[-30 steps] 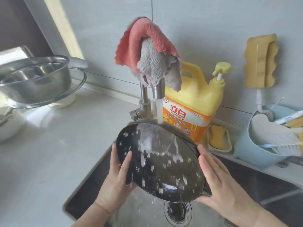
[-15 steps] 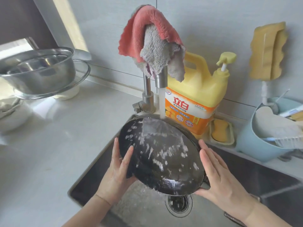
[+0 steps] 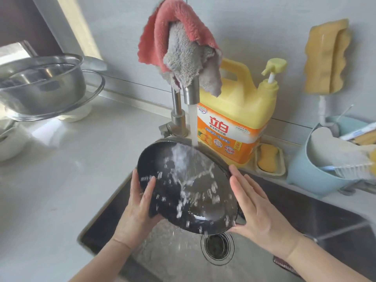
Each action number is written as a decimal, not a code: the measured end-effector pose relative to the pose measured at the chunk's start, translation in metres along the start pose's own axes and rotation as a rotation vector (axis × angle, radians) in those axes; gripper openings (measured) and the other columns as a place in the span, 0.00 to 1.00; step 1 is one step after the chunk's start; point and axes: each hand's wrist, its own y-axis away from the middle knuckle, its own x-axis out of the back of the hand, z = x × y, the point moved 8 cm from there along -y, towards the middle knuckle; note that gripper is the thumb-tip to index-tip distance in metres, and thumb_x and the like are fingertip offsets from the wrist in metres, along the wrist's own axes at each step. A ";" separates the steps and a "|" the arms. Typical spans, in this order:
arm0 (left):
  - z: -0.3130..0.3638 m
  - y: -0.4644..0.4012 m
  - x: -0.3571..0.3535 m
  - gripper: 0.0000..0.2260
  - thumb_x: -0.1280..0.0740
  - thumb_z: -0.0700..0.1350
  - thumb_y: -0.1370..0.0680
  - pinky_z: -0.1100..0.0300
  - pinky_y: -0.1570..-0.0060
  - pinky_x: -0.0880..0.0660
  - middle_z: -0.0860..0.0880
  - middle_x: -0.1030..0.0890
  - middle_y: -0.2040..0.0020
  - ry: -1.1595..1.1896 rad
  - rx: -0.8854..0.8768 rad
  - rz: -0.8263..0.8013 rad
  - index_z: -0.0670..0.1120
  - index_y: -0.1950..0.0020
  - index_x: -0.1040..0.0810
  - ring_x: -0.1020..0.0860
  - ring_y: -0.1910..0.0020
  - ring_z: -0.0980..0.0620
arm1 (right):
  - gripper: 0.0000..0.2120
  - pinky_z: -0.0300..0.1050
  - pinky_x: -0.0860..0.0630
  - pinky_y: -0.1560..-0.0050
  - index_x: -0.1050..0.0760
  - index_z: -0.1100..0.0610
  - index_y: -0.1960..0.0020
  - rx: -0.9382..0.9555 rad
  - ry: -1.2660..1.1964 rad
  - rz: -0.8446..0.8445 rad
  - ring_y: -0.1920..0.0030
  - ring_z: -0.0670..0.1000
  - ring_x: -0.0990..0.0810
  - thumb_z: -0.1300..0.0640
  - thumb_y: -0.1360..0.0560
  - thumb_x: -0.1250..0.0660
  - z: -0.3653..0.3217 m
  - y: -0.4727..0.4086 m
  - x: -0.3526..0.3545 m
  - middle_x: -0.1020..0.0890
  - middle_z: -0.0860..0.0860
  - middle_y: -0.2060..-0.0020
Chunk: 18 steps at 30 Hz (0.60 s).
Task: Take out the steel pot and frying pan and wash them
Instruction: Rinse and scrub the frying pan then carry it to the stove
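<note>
The frying pan [image 3: 187,188] was tilted over the sink [image 3: 305,208], near its back edge, under the running tap [image 3: 190,92]. The left hand [image 3: 138,208] gripped its left rim; the right hand [image 3: 258,208] steadied the right rim with straight fingers. Wet and barely held, it could slip and bang into the sink, or spray onto the counter [image 3: 61,180], where the steel pot [image 3: 40,86] stood at the far left.

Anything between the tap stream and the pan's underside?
Nothing visible. The water stream falls straight onto the tilted black frying pan, held over the steel sink by the left hand and right hand.
</note>
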 end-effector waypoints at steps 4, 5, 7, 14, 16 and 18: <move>-0.003 0.000 0.000 0.56 0.17 0.41 0.39 0.48 0.49 0.22 0.40 0.59 0.21 0.006 0.004 0.009 0.52 0.21 0.50 0.38 0.28 0.42 | 0.69 0.56 0.42 0.26 0.60 0.59 0.20 0.018 0.002 0.007 0.21 0.56 0.46 0.46 0.44 0.16 -0.002 -0.003 -0.002 0.53 0.57 0.20; -0.002 0.000 0.000 0.57 0.17 0.40 0.39 0.49 0.49 0.22 0.39 0.58 0.21 0.006 0.001 0.006 0.53 0.21 0.51 0.38 0.28 0.41 | 0.69 0.55 0.42 0.25 0.60 0.59 0.20 0.022 -0.002 0.011 0.21 0.55 0.47 0.46 0.44 0.16 -0.002 -0.002 -0.001 0.54 0.57 0.20; 0.001 -0.001 -0.001 0.57 0.17 0.41 0.39 0.48 0.49 0.22 0.38 0.58 0.21 0.007 -0.026 0.003 0.53 0.21 0.51 0.35 0.29 0.39 | 0.69 0.54 0.44 0.24 0.60 0.59 0.20 0.021 -0.007 0.017 0.21 0.55 0.48 0.47 0.45 0.16 -0.001 0.002 0.000 0.54 0.57 0.20; 0.023 -0.003 -0.010 0.59 0.16 0.43 0.40 0.57 0.49 0.24 0.33 0.53 0.23 -0.004 -0.109 -0.025 0.51 0.21 0.52 0.30 0.33 0.33 | 0.62 0.47 0.47 0.23 0.59 0.57 0.20 -0.064 -0.006 0.091 0.21 0.52 0.50 0.44 0.40 0.23 0.005 0.034 0.010 0.54 0.54 0.20; 0.032 -0.003 -0.013 0.59 0.16 0.43 0.40 0.56 0.53 0.21 0.34 0.53 0.22 0.003 -0.129 -0.039 0.51 0.21 0.52 0.30 0.35 0.37 | 0.60 0.47 0.46 0.23 0.59 0.57 0.20 -0.084 -0.010 0.121 0.21 0.52 0.49 0.44 0.39 0.25 0.007 0.045 0.015 0.54 0.53 0.20; 0.040 -0.006 -0.016 0.57 0.17 0.43 0.39 0.52 0.56 0.19 0.35 0.54 0.22 0.016 -0.149 -0.051 0.52 0.21 0.52 0.30 0.39 0.40 | 0.60 0.46 0.45 0.23 0.59 0.57 0.20 -0.115 -0.012 0.144 0.21 0.52 0.49 0.45 0.39 0.25 0.010 0.055 0.020 0.53 0.53 0.20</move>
